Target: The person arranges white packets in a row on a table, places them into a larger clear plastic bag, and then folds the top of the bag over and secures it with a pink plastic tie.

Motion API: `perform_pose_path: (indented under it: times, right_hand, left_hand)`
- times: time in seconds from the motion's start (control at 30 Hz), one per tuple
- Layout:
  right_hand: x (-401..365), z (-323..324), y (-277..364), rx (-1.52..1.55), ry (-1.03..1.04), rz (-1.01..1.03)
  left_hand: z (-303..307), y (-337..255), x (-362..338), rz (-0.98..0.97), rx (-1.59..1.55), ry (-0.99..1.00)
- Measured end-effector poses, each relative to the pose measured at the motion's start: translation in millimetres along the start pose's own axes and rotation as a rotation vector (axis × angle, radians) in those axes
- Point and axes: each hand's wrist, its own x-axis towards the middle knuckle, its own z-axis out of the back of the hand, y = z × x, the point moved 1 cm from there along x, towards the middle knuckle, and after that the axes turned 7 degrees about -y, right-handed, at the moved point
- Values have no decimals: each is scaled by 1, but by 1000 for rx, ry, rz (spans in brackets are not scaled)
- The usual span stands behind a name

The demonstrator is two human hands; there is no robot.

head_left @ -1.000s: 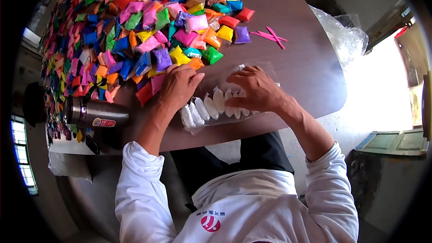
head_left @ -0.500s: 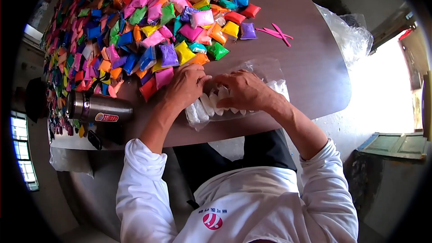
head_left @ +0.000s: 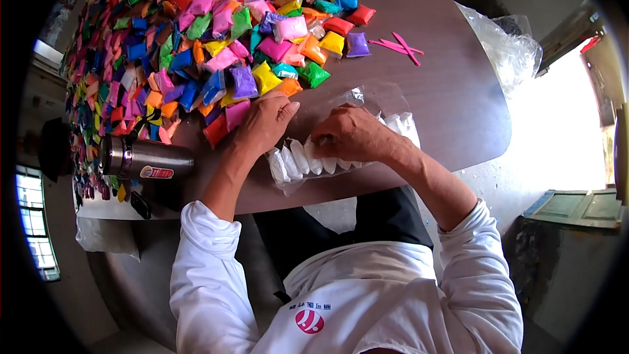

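Note:
A row of small white packets [head_left: 298,160] lies in a clear plastic bag [head_left: 386,95] near the table's front edge. Over the middle of that row, my right hand [head_left: 357,132] has its fingers bent together on one white packet; its fingertips are partly hidden. My left hand [head_left: 265,123] is closed at the left end of the bag, thumb along the curled fingers, and what it may hold is hidden. Just beyond my left hand, a pink packet [head_left: 237,114] and a purple packet [head_left: 244,82] lie at the near edge of a large heap of coloured packets [head_left: 216,46].
A steel thermos [head_left: 154,157] lies on its side at the left, close to a small black object [head_left: 139,204]. Several pink plastic sticks [head_left: 400,47] lie on the brown table [head_left: 452,105] at the right. Clear plastic sheeting [head_left: 501,46] hangs past the far right edge.
My hands have moved apart: the left slightly left and away from the row, the right lower onto it. More of the white packets at the left end now show.

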Motion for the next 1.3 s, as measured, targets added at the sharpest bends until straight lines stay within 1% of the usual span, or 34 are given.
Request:
perform_pose_path:
  times: [0.07, 0.1, 0.13, 0.17, 0.2, 0.23, 0.3, 0.33, 0.37, 0.4, 0.47, 0.5, 0.57, 0.6, 0.63, 0.67, 0.73, 0.8, 0.87, 0.9, 0.93, 0.97, 1.0, 1.07, 1.1, 1.13, 1.2, 1.23, 1.3]
  right_hand:
    - [0, 3, 4, -19, 26, -60]
    - [0, 3, 4, -15, 27, -59]
    - [0, 3, 3, -22, -22, -3]
    - [0, 3, 3, -30, -71, 54]
    - [2, 2, 3, -27, -72, 57]
    - [4, 2, 4, -37, -57, 46]
    - [9, 5, 11, -47, -47, 38]
    - [11, 6, 16, -23, 22, -22]
    - [14, 5, 21, 4, 93, -84]
    - [16, 1, 21, 11, 93, -83]
    - [21, -7, 21, 100, 37, 50]
    - [24, -10, 23, 103, 34, 53]
    - [30, -15, 27, 85, 165, 2]
    - [32, -17, 29, 85, 162, 7]
    - [35, -18, 30, 64, 206, -23]
    - [36, -19, 31, 43, 251, -55]
    - [38, -18, 33, 30, 244, -58]
    - [34, -17, 34, 21, 237, -73]
    - [24, -9, 31, 3, 6, -43]
    - [18, -4, 25, 1, 8, -50]
    - [10, 4, 17, -88, -134, -17]
    - [2, 11, 12, -179, -274, 17]
    - [-6, 16, 8, -188, -269, 13]
    - [-22, 21, 4, -266, -243, -86]
    - [-29, 11, -2, -279, -311, -6]
    - [-32, 7, -4, -279, -312, -8]
    - [-35, -1, -6, -297, -300, 2]
    - [-36, -2, -8, -303, -332, 54]
    - [-38, -6, -11, -313, -320, 45]
  left_hand:
    - [4, -6, 2, 16, 14, -16]
    - [6, -10, 2, 35, 27, -31]
    - [7, -14, 1, 40, 31, -29]
    - [9, -19, -1, 12, 21, -86]
    - [12, -23, -3, -18, 11, -143]
    - [15, -25, -6, -18, 15, -143]
    - [20, -29, -17, 78, -5, -171]
    - [23, -33, -24, 78, 0, -171]
    - [27, -37, -32, 134, -32, -189]
    - [29, -40, -41, 191, -64, -206]
    - [32, -42, -57, 215, -56, -223]
    - [31, -39, -64, 224, -71, -245]
    - [29, -30, -73, 235, -82, -269]
    - [27, -24, -76, 285, -99, -282]
    - [26, -18, -78, 332, -117, -298]
    - [24, -14, -79, 329, -114, -302]
    - [17, -9, -79, 340, -133, -296]
    - [19, -24, -75, 307, -111, -251]
    - [16, -34, -76, 203, 6, -155]
    - [14, -37, -77, 190, -16, -154]
    - [12, -39, -80, 191, -27, -150]
    - [10, -41, -83, 124, 19, -151]
    - [8, -43, -84, 53, 66, -157]
    - [-5, -44, -91, 72, 46, -184]
    - [-12, -42, -93, 89, 36, -210]
    - [-19, -40, -94, 88, 35, -208]
    - [-32, -36, -98, 139, 57, -305]
    - [-36, -36, -98, 136, 58, -346]
    - [-37, -34, -99, 131, 46, -330]
